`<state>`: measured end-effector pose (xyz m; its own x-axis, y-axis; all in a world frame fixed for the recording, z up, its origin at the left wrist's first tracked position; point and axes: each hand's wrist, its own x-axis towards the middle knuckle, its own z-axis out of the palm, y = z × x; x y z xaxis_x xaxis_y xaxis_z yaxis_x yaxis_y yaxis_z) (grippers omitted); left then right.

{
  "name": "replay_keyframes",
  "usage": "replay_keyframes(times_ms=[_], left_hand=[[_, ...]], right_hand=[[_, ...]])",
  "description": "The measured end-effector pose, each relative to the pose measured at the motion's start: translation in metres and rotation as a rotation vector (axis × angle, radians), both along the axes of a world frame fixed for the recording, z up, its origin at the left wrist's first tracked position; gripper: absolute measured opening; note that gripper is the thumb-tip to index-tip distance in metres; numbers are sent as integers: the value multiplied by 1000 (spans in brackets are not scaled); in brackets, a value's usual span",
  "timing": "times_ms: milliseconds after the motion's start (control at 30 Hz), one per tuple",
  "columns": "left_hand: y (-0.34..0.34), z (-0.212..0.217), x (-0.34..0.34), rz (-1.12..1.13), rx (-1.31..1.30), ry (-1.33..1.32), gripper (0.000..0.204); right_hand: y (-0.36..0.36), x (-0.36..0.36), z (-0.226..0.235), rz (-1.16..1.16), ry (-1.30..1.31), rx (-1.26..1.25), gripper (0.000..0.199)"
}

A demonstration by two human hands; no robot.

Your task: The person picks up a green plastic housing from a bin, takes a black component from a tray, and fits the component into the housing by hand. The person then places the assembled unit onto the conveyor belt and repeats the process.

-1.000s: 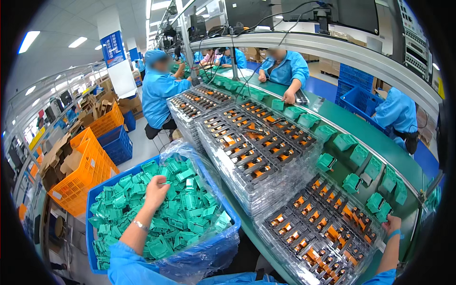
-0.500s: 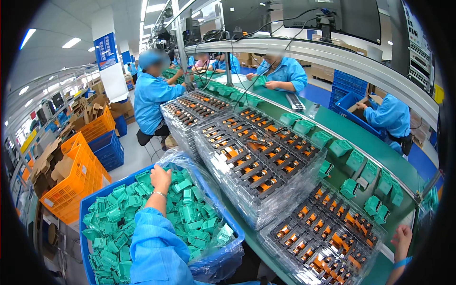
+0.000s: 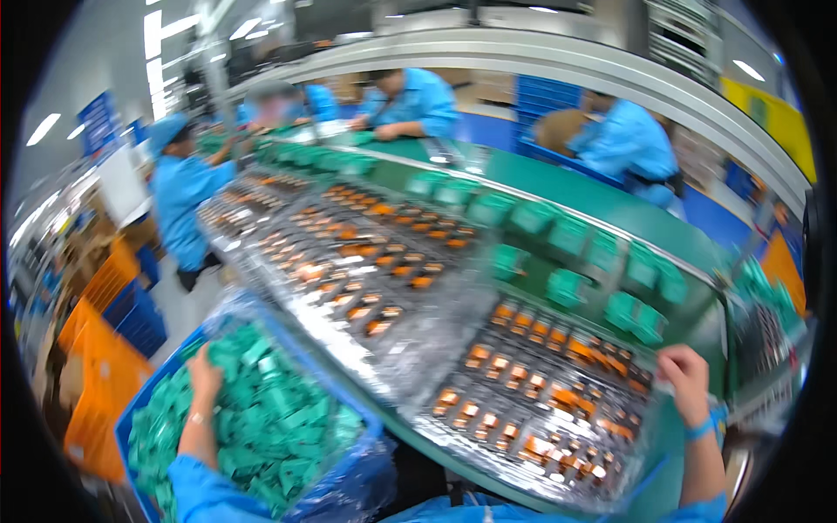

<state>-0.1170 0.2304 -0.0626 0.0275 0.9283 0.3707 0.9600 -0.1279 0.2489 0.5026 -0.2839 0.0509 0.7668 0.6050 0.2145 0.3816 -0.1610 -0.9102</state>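
**Bent left-hand fingers (image 3: 206, 375) rest among green plastic housings (image 3: 270, 427); right hand (image 3: 686, 376) curls beside a component tray (image 3: 462, 444)**

Inside the blue tub (image 3: 357, 400), the left hand reaches down with fingers partly bent, touching the loose heap near the tub's far left side. Blur hides the fingertips, so I cannot tell whether they are clamped on a housing or merely resting. Well to the right of the tub, the right hand is loosely curled, thumb and fingertips close; whether anything sits between them cannot be made out. A blue band (image 3: 704, 424) circles that wrist.

Matte, boxy and angular, the housings fill the tub, whose crinkled translucent liner (image 3: 349, 475) spills over its near right corner. Right of the tub, the glossy clear tray carries rows of small black, orange and metallic parts. Beyond the tub stands a stack of similar trays (image 3: 436, 318), smeared by motion. More housings line the green work surface (image 3: 697, 336), farther right of the tub.

Both sleeves are cut off at the lower edge, and the tub's near end leaves the view.
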Motion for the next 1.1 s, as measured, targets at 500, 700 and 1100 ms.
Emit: replay_keyframes(times_ms=[500,700,1100], left_hand=[[31,5,-1,-119,-206,429,46],[14,24,-7,-82,-75,533,17],[-99,117,71,-140,-2,-1061,15]], right_hand=[[31,25,-19,328,-1017,-416,26],[29,30,-15,433,-1078,-363,26],[39,17,-12,128,610,425,12]])
